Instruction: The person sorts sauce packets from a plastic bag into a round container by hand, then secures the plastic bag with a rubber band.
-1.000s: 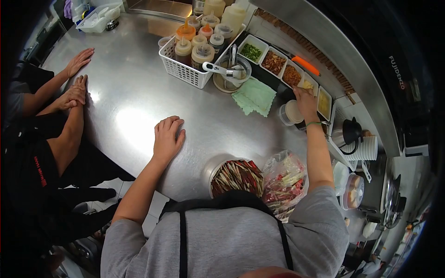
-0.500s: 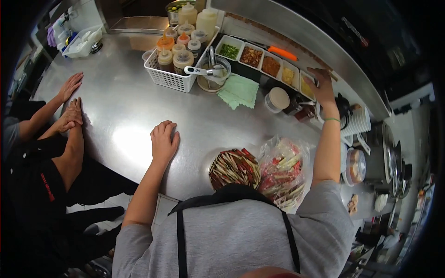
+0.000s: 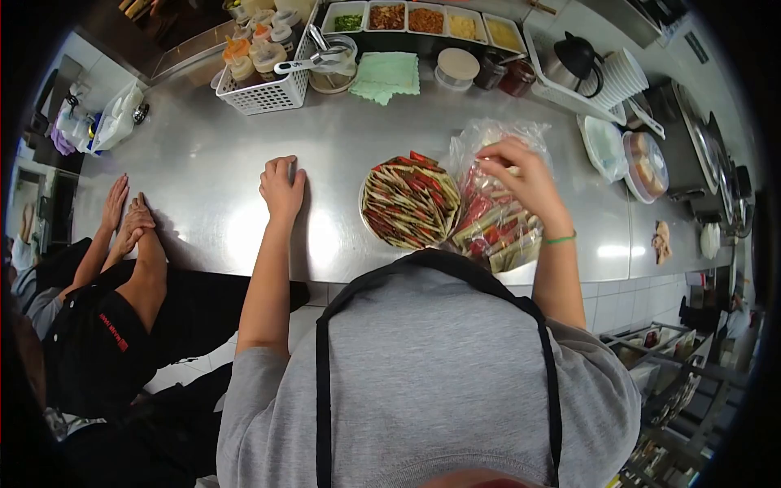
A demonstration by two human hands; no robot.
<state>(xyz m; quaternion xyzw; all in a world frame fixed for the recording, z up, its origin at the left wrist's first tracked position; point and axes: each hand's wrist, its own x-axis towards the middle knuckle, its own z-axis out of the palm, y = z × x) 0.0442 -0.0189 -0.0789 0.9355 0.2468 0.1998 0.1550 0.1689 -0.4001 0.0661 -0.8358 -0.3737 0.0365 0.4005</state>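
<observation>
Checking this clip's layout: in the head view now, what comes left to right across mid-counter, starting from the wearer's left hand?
Left hand, bowl of thin strips, clear plastic bag of strips, pale container, round tub. The right hand overlaps the bag, so it's left out.

left of the right hand (image 3: 521,171), a round heap of thin sticks (image 3: 409,203) streaked red, cream and dark brown; under that hand, a clear plastic bag (image 3: 530,133) of red-and-cream pieces (image 3: 498,236).
</observation>
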